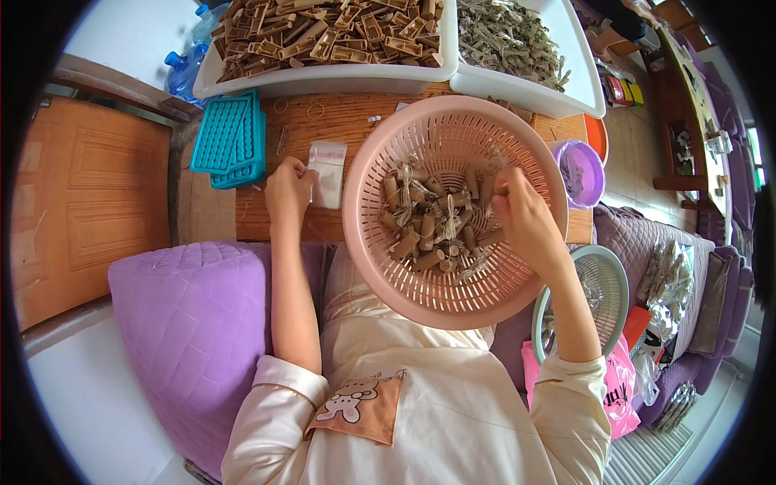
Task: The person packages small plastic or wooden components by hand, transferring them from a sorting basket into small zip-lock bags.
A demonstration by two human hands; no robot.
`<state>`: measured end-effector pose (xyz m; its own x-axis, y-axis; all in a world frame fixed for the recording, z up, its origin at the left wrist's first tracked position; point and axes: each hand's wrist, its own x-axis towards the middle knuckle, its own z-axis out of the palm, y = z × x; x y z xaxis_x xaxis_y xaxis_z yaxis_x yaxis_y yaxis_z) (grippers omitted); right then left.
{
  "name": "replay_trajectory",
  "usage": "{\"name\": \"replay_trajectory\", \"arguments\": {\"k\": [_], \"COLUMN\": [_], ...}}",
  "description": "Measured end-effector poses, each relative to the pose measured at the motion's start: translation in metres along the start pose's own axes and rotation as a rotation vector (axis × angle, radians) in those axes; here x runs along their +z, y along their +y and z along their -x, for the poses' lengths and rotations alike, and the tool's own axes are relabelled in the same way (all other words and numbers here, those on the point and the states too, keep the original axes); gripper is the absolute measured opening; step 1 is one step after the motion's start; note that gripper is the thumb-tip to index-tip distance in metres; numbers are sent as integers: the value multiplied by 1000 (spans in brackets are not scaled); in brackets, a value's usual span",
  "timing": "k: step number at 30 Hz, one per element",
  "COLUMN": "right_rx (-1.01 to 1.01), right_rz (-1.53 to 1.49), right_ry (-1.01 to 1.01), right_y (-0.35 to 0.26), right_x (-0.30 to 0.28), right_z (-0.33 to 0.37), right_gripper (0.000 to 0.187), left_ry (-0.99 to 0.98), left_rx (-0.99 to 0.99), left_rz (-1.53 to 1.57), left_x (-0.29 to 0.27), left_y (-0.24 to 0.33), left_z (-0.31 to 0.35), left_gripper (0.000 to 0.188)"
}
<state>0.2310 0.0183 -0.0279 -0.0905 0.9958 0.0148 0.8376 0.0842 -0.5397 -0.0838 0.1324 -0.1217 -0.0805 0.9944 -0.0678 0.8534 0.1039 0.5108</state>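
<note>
Head view: my left hand [287, 194] sits at the left edge of a clear pouch [328, 179] on the wooden table [327, 226], fingertips bent toward it, though I cannot tell whether they pinch it. My right hand [521, 212] reaches inside the pink basket [353, 206], fingers drawn together beside a wispy bundle [497, 158], their exact grip unclear. I judge the work under way with much left: brown tubes [427, 230] lie loose in the basket, both white tubs [339, 81] stand heaped, and the pouch's contents are indistinct.

The right hand [524, 208] hides part of the pink basket [420, 295].
</note>
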Motion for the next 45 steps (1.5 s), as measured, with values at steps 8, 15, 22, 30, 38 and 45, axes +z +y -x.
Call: {"name": "replay_trajectory", "arguments": {"k": [8,15,22,30,38,45], "right_rx": [229,224,365,106,59,-58], "right_rz": [-435,-380,-764,-1400,-1794,-1893], "right_ry": [155,268,152,281,348,195], "right_y": [-10,-12,-20,-20,-41,-65], "right_x": [-15,-9,-11,-9,-11,-12], "right_z": [16,17,18,21,17,19], "right_gripper": [30,28,28,26,16,18], "left_ry": [-97,-90,-87,-1,-1046,-1014], "left_rx": [-62,-38,76,91,314,225], "left_rz": [16,132,137,16,1655,1752], "left_x": [1,-2,-8,-34,-50,-21], "left_y": [-4,2,3,10,96,141], "left_z": [6,25,39,46,103,138], "left_gripper": [24,20,20,13,28,29]}}
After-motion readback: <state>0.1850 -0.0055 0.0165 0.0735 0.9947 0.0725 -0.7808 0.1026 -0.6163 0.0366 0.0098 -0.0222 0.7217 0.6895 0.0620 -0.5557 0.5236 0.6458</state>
